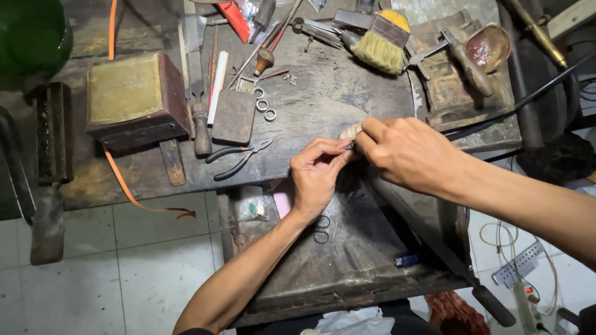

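Both hands meet at the middle of the dark, worn wooden counter (323,99), just at its near edge. From seven o'clock the left hand (315,175) comes up, thumb and forefinger pinched on a tiny metal piece (349,146) too small to identify; from three o'clock the right hand (406,152) closes its fingertips on the same piece, so both grasp it where they touch. It lies at the fingertips of each, against a pale rounded wooden peg (349,131) at twelve o'clock of the left hand. Black-handled pliers (239,157) lie at nine o'clock, three small silver rings (263,104) at eleven o'clock, a straw-bristled brush (382,43) at twelve. Below the counter hangs a dark leather catch apron (347,260); pale floor tiles (124,260) show at seven o'clock.
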